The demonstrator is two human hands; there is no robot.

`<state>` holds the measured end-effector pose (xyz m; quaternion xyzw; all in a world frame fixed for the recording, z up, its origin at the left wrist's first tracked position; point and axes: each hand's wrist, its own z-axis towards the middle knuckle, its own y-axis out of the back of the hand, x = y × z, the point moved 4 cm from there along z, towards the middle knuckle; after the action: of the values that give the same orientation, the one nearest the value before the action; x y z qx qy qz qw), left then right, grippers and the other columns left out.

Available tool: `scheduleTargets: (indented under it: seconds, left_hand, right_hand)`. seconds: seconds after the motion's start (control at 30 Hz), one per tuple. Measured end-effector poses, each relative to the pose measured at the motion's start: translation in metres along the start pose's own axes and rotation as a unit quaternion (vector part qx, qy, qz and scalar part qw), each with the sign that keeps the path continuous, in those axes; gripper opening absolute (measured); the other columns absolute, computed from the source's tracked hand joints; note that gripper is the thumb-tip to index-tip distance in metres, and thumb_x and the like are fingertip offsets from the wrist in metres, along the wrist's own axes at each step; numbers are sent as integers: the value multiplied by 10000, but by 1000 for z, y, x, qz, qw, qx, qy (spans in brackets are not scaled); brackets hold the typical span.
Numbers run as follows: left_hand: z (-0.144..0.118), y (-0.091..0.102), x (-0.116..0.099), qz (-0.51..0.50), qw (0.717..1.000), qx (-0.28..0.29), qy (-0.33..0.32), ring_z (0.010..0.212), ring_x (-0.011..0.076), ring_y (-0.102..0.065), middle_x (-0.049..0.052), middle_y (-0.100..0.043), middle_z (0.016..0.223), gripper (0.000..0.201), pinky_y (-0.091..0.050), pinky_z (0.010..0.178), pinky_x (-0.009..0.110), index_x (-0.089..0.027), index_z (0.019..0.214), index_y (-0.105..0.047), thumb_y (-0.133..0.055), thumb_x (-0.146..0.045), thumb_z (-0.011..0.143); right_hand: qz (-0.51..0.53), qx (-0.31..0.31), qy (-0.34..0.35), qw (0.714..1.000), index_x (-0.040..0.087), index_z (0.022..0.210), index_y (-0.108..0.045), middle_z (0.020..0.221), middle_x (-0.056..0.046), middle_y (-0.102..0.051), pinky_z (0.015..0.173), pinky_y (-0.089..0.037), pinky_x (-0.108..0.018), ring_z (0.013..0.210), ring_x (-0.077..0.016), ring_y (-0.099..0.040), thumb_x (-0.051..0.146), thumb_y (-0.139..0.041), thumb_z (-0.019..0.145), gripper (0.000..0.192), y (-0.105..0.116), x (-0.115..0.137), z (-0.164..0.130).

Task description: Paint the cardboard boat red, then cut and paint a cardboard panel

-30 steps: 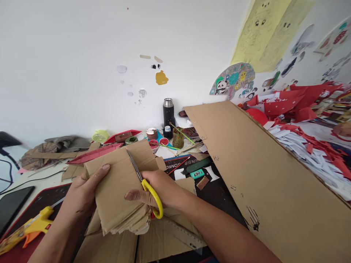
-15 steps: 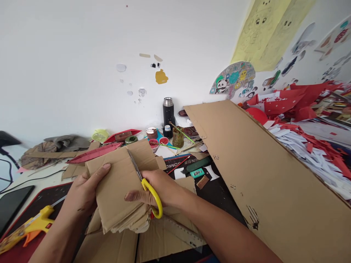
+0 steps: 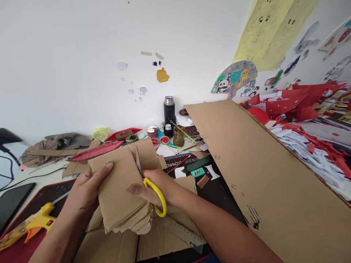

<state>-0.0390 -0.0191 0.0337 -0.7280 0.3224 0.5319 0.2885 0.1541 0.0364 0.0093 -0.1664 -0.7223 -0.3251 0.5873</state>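
Observation:
My left hand point(image 3: 90, 184) grips the left edge of a piece of brown cardboard point(image 3: 117, 193), its thumb lying on top. Ragged layers show along the cardboard's lower edge. In my right hand point(image 3: 153, 186) is a pair of scissors with yellow handles point(image 3: 163, 199). One blade lies over the upper right part of the cardboard and points away from me; the other blade is mostly hidden. More cardboard point(image 3: 109, 246) lies flat beneath, with a clear ruler point(image 3: 183, 232) on it.
At the left lies a yellow glue gun point(image 3: 35, 223). A large cardboard sheet point(image 3: 268, 175) leans across the right side. Behind my hands are a black thermos point(image 3: 169, 111), paint pots point(image 3: 164, 140) and a brush jar point(image 3: 178, 138). Paper strips point(image 3: 298, 146) are heaped at far right.
The scissors' visible blade has turned more upright and shifted slightly right. The cardboard stays in my left hand, moved slightly to the right.

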Motion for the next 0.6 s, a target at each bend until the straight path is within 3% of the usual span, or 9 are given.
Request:
scheduleTargets:
  seconds: [0.27, 0.53, 0.6]
  left_hand:
    - [14, 12, 9, 40, 997, 58, 16, 587, 292, -776, 82, -852, 845, 829, -629, 484, 337, -234, 1153, -803, -1075, -547, 435]
    - [11, 9, 12, 96, 990, 107, 8, 636, 316, -785, 117, -855, 889, 695, -647, 533, 372, -237, 1034, -835, -1024, -635, 496]
    - [7, 6, 9, 116, 989, 89, -12, 638, 334, -783, 135, -849, 874, 716, -646, 529, 391, -223, 1011, -842, -1008, -675, 481]
  right_hand:
    - [-86, -61, 30, 994, 200, 882, -723, 803, -13, -725, 632, -402, -265, 765, -197, -667, 809, -689, 944, 613, 5, 3, 0]
    - [-57, -74, 45, 995, 208, 986, -790, 902, -50, -789, 694, -442, -273, 867, -231, -722, 760, -657, 1001, 568, 5, 0, 1]
    - [-59, -79, 45, 994, 213, 1030, -804, 915, -58, -799, 706, -452, -281, 886, -245, -732, 747, -676, 996, 550, 6, 0, 1]
